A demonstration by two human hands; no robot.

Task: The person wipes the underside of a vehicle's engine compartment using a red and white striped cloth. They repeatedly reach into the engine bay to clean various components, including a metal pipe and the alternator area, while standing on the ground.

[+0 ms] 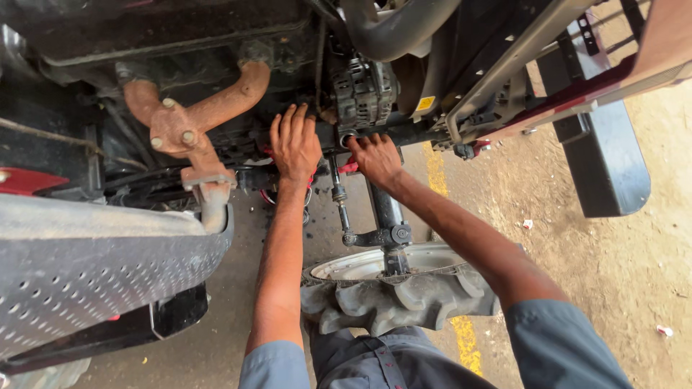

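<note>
I look down into a tractor's engine bay. My left hand [294, 142] lies flat, fingers spread, on the dark engine block just below the alternator [364, 92]. My right hand [375, 155] reaches in beside it with fingers curled against a black tube end under the alternator; a red part [349, 168] shows at its fingertips, and whether it grips anything is hidden. A rusty exhaust manifold [189, 119] runs to the left of my left hand.
A grey perforated heat shield [94, 266] covers the lower left. Below my arms stand the front tyre [393, 299] on its white rim and a steering rod [339, 198]. A black step plate [605, 158] hangs at right over the dirt ground [613, 266] with a yellow line.
</note>
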